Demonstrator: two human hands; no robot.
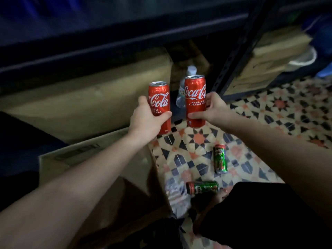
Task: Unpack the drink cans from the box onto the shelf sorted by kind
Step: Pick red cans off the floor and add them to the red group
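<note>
1. While both arms reach forward, the left hand (146,117) is wrapped around one red Coca-Cola can (159,106), upright, thumb across its front; the right hand (213,109) grips a second red can (195,100), also upright, thumb across its lower front. The two cans are side by side with a narrow gap between them, held in the air in front of the dark shelf (107,42).
2. Open room: a dark opening sits under the shelf's front rail, between a large brown carton (86,97) on the left and the perforated shelf upright (237,56) on the right. A clear water bottle (184,87) stands in that gap, just behind the right-hand can.
3. Patterned tile floor (278,112) lies bare to the right of the upright.
4. Count: red cans, 2, both in the hands. Green Milo cans, 2, both lying on their sides on the floor: one (220,159) near the right forearm, one (203,187) closer to the person, beside crumpled clear plastic wrap (175,191).
5. Open cardboard box (107,168) lies at lower left under the left forearm; its inside is dark, contents cannot be told.
6. Upper shelf level is blurred and dim; nothing legible there. Stacked cartons (269,56) beyond the upright are partly cut off.
</note>
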